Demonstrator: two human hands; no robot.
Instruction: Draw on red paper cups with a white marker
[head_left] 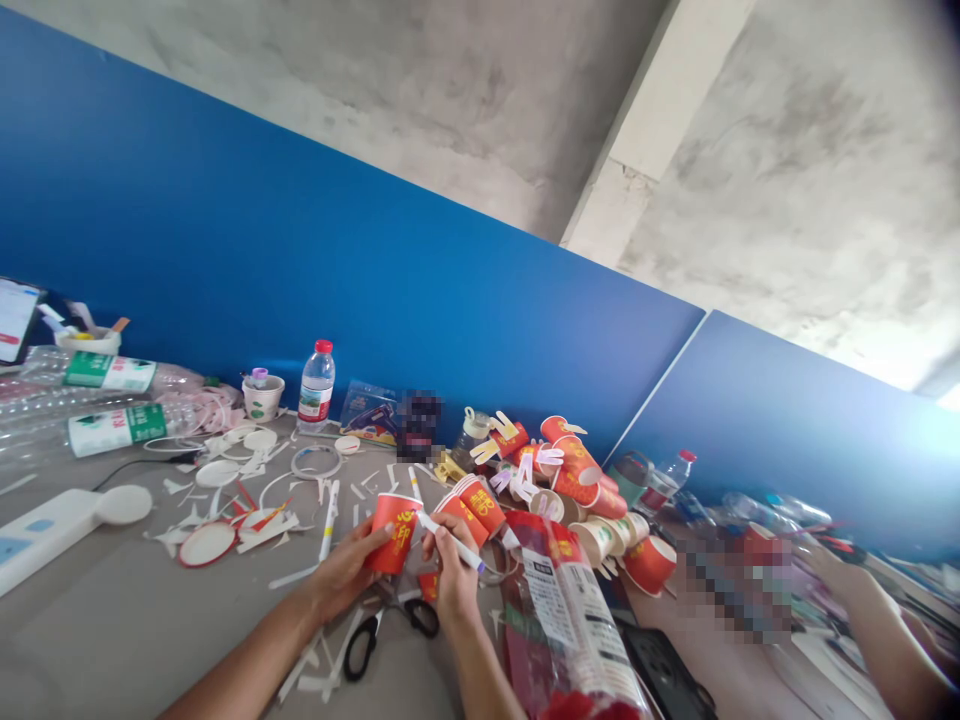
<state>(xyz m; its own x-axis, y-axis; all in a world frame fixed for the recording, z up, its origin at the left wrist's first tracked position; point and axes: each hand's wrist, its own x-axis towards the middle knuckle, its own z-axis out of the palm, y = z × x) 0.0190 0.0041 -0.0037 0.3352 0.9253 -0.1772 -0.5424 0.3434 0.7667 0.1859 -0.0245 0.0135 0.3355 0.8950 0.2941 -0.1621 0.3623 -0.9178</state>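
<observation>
Fingers of my left hand (346,572) are wrapped round a red paper cup (390,545) with yellow print, held upright above the table. Close beside it, my right hand (454,580) grips a white marker (466,555) with a purple end, its other end pointing towards the cup's side. Below both hands lie scissors (362,648) with black handles, blades partly hidden. Just behind my right hand are more red paper cups (484,503), lying tilted and nested. Another white marker (328,520) rests on the table left of the held cup.
Paper scraps and cut rims (208,544) litter the left side. A water bottle (316,388) stands by the blue partition (360,260). Decorated cups (577,465) are piled at the right, behind a plastic package (555,600) and a phone (664,670). Another person's arm (877,620) reaches in at far right.
</observation>
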